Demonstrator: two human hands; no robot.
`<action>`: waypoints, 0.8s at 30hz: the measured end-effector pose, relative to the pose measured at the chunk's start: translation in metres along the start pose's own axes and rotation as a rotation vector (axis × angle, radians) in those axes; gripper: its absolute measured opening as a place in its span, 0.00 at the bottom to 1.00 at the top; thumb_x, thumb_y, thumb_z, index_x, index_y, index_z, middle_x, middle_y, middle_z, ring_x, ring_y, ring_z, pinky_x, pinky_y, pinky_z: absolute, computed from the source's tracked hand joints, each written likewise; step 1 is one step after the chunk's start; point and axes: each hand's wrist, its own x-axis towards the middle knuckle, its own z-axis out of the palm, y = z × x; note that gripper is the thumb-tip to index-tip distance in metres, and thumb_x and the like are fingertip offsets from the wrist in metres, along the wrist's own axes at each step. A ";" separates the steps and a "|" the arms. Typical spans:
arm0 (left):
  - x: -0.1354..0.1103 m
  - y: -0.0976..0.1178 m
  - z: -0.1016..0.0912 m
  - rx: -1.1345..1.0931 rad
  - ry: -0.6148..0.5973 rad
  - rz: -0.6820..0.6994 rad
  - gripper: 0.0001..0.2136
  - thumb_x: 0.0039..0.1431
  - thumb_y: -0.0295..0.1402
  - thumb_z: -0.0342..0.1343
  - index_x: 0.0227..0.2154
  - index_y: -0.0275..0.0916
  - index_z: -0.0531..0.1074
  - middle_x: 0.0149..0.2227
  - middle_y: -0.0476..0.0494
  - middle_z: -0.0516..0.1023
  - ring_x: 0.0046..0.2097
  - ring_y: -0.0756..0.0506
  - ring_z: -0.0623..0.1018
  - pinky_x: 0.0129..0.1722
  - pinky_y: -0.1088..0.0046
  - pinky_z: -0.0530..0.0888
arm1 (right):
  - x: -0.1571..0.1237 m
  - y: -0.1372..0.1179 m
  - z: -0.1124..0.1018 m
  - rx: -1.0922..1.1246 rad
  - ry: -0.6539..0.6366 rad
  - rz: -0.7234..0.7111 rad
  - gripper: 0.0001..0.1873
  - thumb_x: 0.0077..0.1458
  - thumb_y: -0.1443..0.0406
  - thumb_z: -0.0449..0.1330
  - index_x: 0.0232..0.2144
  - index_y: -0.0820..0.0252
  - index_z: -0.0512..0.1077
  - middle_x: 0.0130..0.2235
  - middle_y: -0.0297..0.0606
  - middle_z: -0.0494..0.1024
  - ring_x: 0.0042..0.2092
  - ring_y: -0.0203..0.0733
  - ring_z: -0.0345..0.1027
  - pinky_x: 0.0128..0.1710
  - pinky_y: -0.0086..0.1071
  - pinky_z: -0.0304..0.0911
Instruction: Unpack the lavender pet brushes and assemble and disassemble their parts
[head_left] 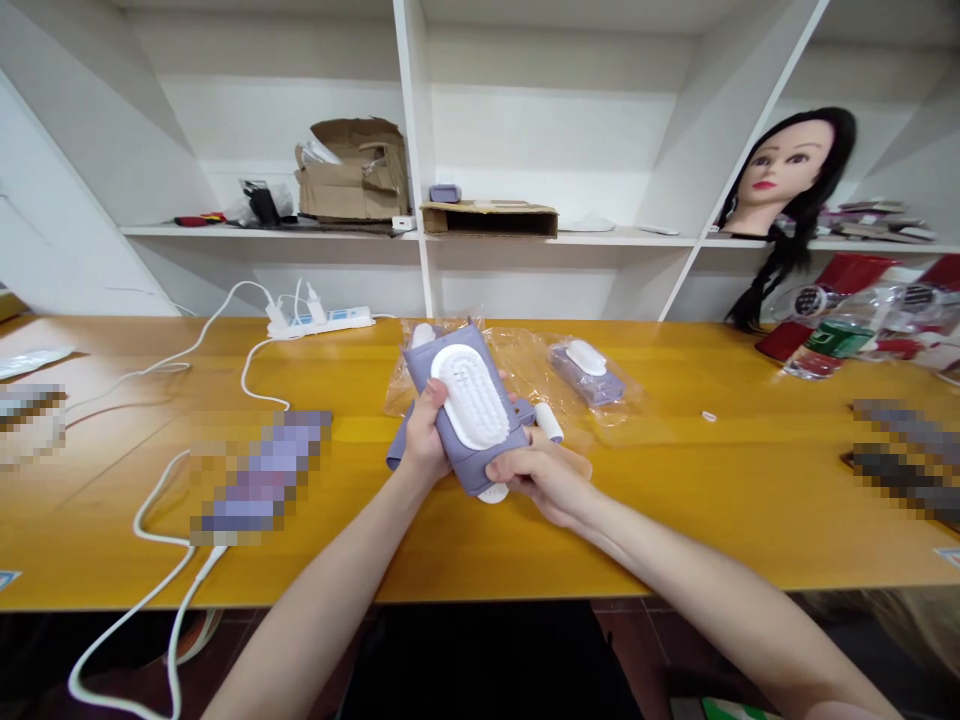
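Left hand (429, 432) and right hand (546, 478) grip a purple device (491, 462) above the desk (360, 560), its white panel up, long axis running far left to near right, half hiding purple parts (397, 448). Clear plastic (536, 352) encloses another unit (600, 384); a torn carton's (330, 195) contents are indistinct.

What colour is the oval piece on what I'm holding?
The ridged oval plastic piece is white, on a muted-purple rectangular body, seen in the head view.
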 end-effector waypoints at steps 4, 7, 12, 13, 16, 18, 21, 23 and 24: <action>-0.001 -0.007 -0.001 0.042 0.026 -0.001 0.30 0.42 0.57 0.59 0.41 0.38 0.75 0.42 0.36 0.80 0.48 0.30 0.77 0.43 0.54 0.76 | -0.002 0.002 0.000 0.018 0.051 -0.001 0.13 0.30 0.69 0.65 0.16 0.60 0.62 0.16 0.25 0.63 0.20 0.28 0.49 0.20 0.27 0.39; 0.002 -0.008 -0.001 0.033 0.034 0.031 0.30 0.43 0.57 0.58 0.43 0.39 0.75 0.45 0.37 0.79 0.52 0.30 0.75 0.46 0.55 0.75 | 0.000 0.007 -0.001 0.072 0.046 -0.036 0.16 0.31 0.69 0.67 0.17 0.59 0.60 0.15 0.23 0.59 0.18 0.26 0.45 0.19 0.27 0.36; 0.004 -0.006 0.000 -0.005 0.110 0.210 0.30 0.49 0.58 0.52 0.48 0.41 0.72 0.46 0.39 0.79 0.55 0.32 0.73 0.49 0.56 0.74 | 0.002 0.009 0.004 0.100 0.019 -0.127 0.21 0.34 0.65 0.72 0.23 0.58 0.61 0.16 0.20 0.59 0.17 0.25 0.43 0.17 0.26 0.37; 0.004 -0.006 0.000 -0.003 0.123 0.220 0.29 0.50 0.57 0.51 0.48 0.42 0.71 0.46 0.39 0.79 0.55 0.32 0.73 0.49 0.57 0.74 | 0.002 0.008 0.004 0.088 0.013 -0.131 0.22 0.33 0.65 0.73 0.26 0.58 0.63 0.17 0.21 0.62 0.18 0.26 0.46 0.17 0.26 0.41; 0.002 -0.006 0.000 0.002 0.116 0.224 0.29 0.51 0.57 0.51 0.48 0.41 0.71 0.45 0.39 0.79 0.55 0.32 0.73 0.49 0.57 0.74 | 0.001 0.001 0.002 0.048 -0.005 -0.129 0.26 0.28 0.66 0.75 0.33 0.59 0.70 0.26 0.28 0.73 0.25 0.31 0.60 0.24 0.27 0.55; -0.001 -0.006 0.001 0.005 0.095 0.206 0.30 0.50 0.57 0.52 0.48 0.41 0.72 0.44 0.39 0.79 0.55 0.32 0.73 0.49 0.57 0.74 | 0.000 -0.004 -0.002 0.019 -0.037 -0.096 0.26 0.27 0.65 0.75 0.34 0.60 0.73 0.29 0.31 0.75 0.30 0.34 0.64 0.29 0.28 0.58; -0.005 -0.008 0.001 0.027 0.085 0.156 0.31 0.48 0.58 0.52 0.47 0.40 0.72 0.43 0.38 0.80 0.54 0.32 0.74 0.49 0.56 0.74 | -0.001 -0.008 -0.007 -0.045 -0.064 -0.013 0.23 0.27 0.65 0.74 0.31 0.62 0.75 0.27 0.31 0.75 0.30 0.35 0.64 0.30 0.29 0.58; -0.007 -0.010 0.001 0.037 0.084 0.127 0.31 0.48 0.58 0.52 0.47 0.39 0.73 0.42 0.37 0.80 0.54 0.31 0.74 0.48 0.55 0.74 | -0.002 -0.007 -0.009 -0.075 -0.046 0.033 0.20 0.27 0.66 0.73 0.29 0.62 0.75 0.25 0.31 0.74 0.29 0.35 0.64 0.30 0.30 0.58; -0.008 -0.011 0.001 0.038 0.085 0.117 0.31 0.48 0.58 0.52 0.46 0.38 0.73 0.41 0.37 0.80 0.54 0.31 0.74 0.49 0.55 0.74 | -0.002 -0.007 -0.009 -0.077 -0.039 0.052 0.19 0.27 0.67 0.72 0.28 0.63 0.75 0.24 0.31 0.74 0.28 0.36 0.64 0.30 0.30 0.58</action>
